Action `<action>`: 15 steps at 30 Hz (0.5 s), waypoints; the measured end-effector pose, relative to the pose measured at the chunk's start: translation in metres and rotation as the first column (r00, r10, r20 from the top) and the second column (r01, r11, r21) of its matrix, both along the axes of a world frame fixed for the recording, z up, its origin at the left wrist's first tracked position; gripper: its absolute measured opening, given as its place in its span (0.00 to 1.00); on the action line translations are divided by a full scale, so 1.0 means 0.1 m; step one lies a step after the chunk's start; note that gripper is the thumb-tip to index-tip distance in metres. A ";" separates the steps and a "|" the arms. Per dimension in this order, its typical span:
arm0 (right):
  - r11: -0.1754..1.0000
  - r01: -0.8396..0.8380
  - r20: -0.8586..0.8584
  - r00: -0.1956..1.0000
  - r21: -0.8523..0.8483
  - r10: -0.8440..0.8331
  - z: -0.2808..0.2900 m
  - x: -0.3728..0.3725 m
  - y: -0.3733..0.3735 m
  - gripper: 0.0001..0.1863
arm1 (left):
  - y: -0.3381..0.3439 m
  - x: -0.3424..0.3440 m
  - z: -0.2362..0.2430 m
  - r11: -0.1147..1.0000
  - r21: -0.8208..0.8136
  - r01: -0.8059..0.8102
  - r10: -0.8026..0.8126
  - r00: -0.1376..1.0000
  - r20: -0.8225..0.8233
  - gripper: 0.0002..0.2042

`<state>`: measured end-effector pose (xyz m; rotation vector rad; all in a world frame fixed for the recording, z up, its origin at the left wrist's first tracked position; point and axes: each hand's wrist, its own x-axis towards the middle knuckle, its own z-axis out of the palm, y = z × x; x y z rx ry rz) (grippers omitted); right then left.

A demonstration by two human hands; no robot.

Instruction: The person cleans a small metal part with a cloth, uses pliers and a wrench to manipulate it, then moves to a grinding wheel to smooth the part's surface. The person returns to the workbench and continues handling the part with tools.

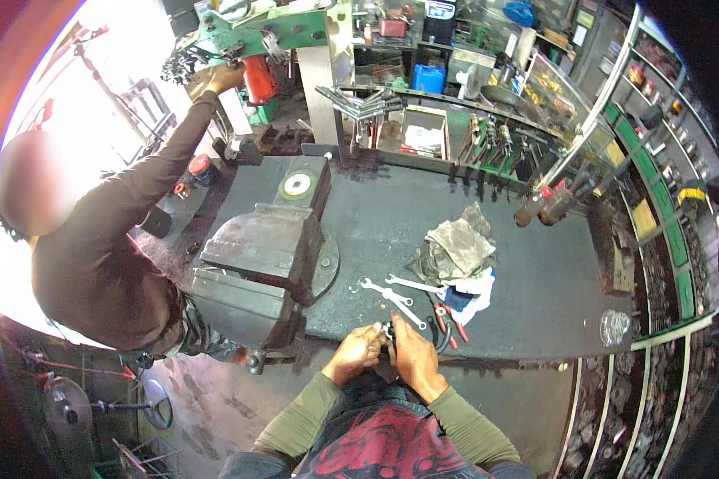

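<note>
At the bench's front edge my two hands come together. My left hand [355, 354] is closed, its fingers pinching one side of a small metal part [388, 330]. My right hand [414, 351] is closed round the other side of it. The part is mostly covered by fingers, so its kind cannot be told. Just beyond lie several combination wrenches [415, 283]. Red-handled pliers [443, 315] rest right of them, beside a black curved piece [442, 339]. Behind the tools sits a heap of grey-brown rags [459, 243] with a white and blue cloth [478, 297].
A large bench vise [256, 247] stands left on the dark workbench [375, 207]. A co-worker [112, 255] at far left reaches to a green press [240, 36] with a red cylinder [259, 78]. Hand tools [495, 140] hang along the back; shelves [655, 207] line the right.
</note>
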<state>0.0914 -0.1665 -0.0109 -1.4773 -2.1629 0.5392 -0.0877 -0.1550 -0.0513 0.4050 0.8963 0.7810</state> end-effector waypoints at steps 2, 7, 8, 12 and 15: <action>0.984 -0.068 0.029 0.997 -0.165 0.074 -0.02 0.09 0.15 0.30 | 0.02 0.14 -0.06 0.979 0.194 -0.067 0.118 0.958 -0.262 0.13; 0.976 -0.193 -0.028 0.980 0.100 0.196 -0.26 0.13 0.34 0.26 | 0.01 0.20 -0.17 0.936 0.335 -0.111 0.282 0.806 -0.520 0.10; 0.976 -0.190 -0.019 0.981 0.102 0.193 -0.27 0.12 0.38 0.25 | 0.03 0.16 -0.23 0.957 0.257 -0.136 0.249 0.840 -0.482 0.11; 0.972 -0.168 -0.013 0.985 0.163 0.173 -0.32 -0.01 0.47 0.22 | 0.07 -0.02 -0.26 0.982 -0.074 -0.174 0.159 0.972 -0.171 0.14; 0.974 -0.146 0.045 0.989 0.171 0.140 -0.33 -0.10 0.52 0.22 | 0.19 -0.03 -0.18 0.986 -0.018 -0.166 0.157 0.957 -0.243 0.15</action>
